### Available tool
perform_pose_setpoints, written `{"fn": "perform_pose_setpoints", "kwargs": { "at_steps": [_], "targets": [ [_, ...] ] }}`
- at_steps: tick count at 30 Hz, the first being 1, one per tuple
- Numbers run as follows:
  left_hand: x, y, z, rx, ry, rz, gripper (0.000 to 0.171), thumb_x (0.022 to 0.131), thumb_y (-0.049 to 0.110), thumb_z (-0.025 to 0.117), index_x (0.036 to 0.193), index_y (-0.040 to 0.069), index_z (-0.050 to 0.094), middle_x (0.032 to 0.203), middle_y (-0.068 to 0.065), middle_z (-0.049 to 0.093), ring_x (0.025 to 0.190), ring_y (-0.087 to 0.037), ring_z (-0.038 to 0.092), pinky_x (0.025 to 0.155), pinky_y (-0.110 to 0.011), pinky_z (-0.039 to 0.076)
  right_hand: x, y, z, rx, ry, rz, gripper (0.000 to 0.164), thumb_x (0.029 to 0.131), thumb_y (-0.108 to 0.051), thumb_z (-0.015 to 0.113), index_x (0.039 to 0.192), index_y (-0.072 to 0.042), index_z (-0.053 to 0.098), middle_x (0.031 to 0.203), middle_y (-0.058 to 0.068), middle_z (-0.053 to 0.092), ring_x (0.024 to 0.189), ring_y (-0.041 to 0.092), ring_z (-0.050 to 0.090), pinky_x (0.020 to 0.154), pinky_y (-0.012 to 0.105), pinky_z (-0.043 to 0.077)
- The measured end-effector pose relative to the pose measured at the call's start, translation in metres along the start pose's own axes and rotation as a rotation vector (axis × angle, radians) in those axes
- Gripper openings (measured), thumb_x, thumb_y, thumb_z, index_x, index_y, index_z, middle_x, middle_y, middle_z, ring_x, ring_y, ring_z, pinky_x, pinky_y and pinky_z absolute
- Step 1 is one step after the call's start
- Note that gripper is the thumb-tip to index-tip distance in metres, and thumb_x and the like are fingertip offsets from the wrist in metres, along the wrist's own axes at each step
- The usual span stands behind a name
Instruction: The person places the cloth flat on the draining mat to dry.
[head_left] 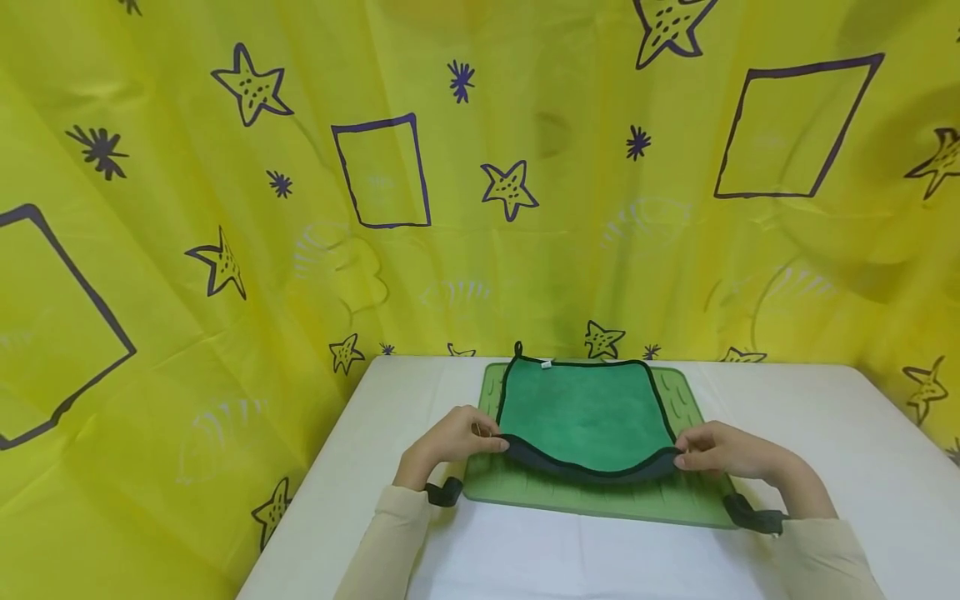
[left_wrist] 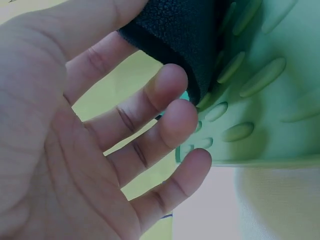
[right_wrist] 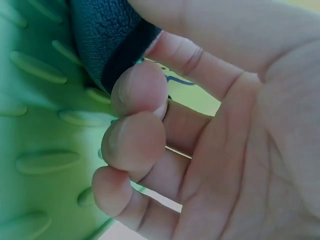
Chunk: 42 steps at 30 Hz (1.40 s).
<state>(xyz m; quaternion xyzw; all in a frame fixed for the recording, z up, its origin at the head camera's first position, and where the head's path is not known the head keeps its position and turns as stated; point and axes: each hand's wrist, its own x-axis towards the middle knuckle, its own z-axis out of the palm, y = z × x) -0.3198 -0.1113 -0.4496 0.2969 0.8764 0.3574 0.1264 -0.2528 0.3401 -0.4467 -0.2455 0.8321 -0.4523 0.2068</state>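
A green cloth (head_left: 585, 412) with dark edging lies over a lighter green ridged mat (head_left: 600, 498). Its near edge is lifted and sags in the middle, showing a dark underside (head_left: 581, 473). My left hand (head_left: 457, 435) pinches the near left corner between thumb and index finger; the other fingers spread below it in the left wrist view. At the near right corner, my right hand (head_left: 723, 450) pinches the cloth in the same way. The dark corner also shows in the left wrist view (left_wrist: 175, 42) and the right wrist view (right_wrist: 107, 40). The cloth's far edge rests near the mat's far side.
The mat lies on a white table (head_left: 517, 550). Behind and to the left hangs a yellow curtain (head_left: 450, 275) with stars and rectangles drawn on it. A small loop (head_left: 518, 349) and a white tag (head_left: 546, 364) stick out along the cloth's far edge.
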Motion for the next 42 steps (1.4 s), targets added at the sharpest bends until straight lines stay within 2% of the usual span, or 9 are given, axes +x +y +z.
{"fn": "perform_pose_setpoints", "kwargs": {
  "at_steps": [5,11,15,19,23,29,32,37,42],
  "targets": [
    [-0.002,0.0,-0.001,-0.001,-0.018,-0.006,0.011,0.091,0.03,0.079,0.085,0.02,0.08,0.085,0.008,0.071,0.078,-0.01,0.057,0.068,-0.026,0.048,0.0,0.0,0.0,0.012,-0.005,0.005,0.017,0.102,-0.014,0.06,0.096,0.001,0.062,0.071,-0.009,0.045,0.057,0.024,0.038,0.052,0.031,0.035],
    [-0.003,-0.004,-0.001,-0.012,-0.071,-0.022,0.007,0.087,0.032,0.083,0.087,0.025,0.081,0.084,0.011,0.073,0.079,-0.009,0.061,0.072,-0.028,0.051,0.001,0.002,0.0,0.009,0.0,0.021,0.019,0.104,-0.015,0.058,0.102,0.002,0.066,0.074,-0.009,0.049,0.058,0.015,0.04,0.053,0.029,0.037],
    [-0.002,-0.006,-0.001,-0.022,-0.096,-0.026,0.025,0.091,0.04,0.077,0.081,0.017,0.079,0.07,0.011,0.063,0.067,-0.006,0.051,0.064,-0.025,0.043,0.003,0.003,0.001,0.001,0.025,0.051,0.023,0.106,-0.018,0.055,0.101,0.0,0.067,0.069,-0.007,0.045,0.056,0.011,0.039,0.053,0.029,0.037],
    [0.001,-0.008,0.001,-0.018,-0.033,-0.029,0.039,0.1,0.044,0.065,0.083,0.012,0.078,0.074,0.006,0.063,0.069,-0.007,0.046,0.065,-0.026,0.04,0.005,0.007,0.003,-0.008,0.072,0.066,0.024,0.107,-0.019,0.053,0.104,0.001,0.066,0.068,-0.007,0.042,0.056,0.006,0.038,0.052,0.029,0.036],
    [0.005,-0.01,0.007,0.021,0.06,-0.044,0.024,0.1,0.037,0.066,0.095,0.019,0.08,0.089,0.002,0.073,0.078,-0.009,0.056,0.068,-0.027,0.048,0.008,0.011,0.006,-0.043,0.137,0.085,0.025,0.106,-0.02,0.055,0.112,0.001,0.065,0.073,-0.004,0.045,0.059,0.005,0.041,0.055,0.027,0.038],
    [0.008,-0.012,0.015,0.089,0.061,-0.078,0.015,0.096,0.031,0.073,0.104,0.021,0.081,0.1,0.003,0.075,0.085,-0.01,0.062,0.07,-0.028,0.051,0.015,0.014,0.012,-0.154,0.199,0.097,0.024,0.104,-0.024,0.059,0.114,-0.004,0.067,0.101,0.006,0.061,0.081,0.008,0.046,0.067,0.025,0.04],
    [0.008,-0.011,0.017,0.106,0.052,-0.096,0.016,0.097,0.031,0.071,0.105,0.02,0.081,0.103,0.003,0.076,0.085,-0.009,0.062,0.07,-0.028,0.051,0.016,0.014,0.013,-0.172,0.203,0.094,0.024,0.104,-0.025,0.06,0.113,-0.004,0.068,0.101,0.007,0.061,0.081,0.009,0.046,0.067,0.025,0.039],
    [0.007,-0.011,0.019,0.115,0.044,-0.11,0.018,0.099,0.03,0.069,0.107,0.019,0.081,0.099,0.003,0.077,0.079,-0.008,0.059,0.066,-0.027,0.048,0.016,0.013,0.014,-0.163,0.214,0.125,0.026,0.104,-0.025,0.059,0.115,-0.003,0.067,0.092,0.005,0.057,0.074,0.009,0.046,0.064,0.026,0.039],
    [0.008,-0.011,0.018,0.114,0.085,-0.097,0.018,0.099,0.03,0.068,0.107,0.019,0.08,0.077,0.004,0.068,0.063,-0.009,0.049,0.056,-0.025,0.042,0.016,0.018,0.014,-0.185,0.287,0.149,0.024,0.104,-0.024,0.059,0.115,-0.004,0.069,0.082,0.002,0.051,0.071,0.009,0.044,0.061,0.026,0.038]
  ]
}}
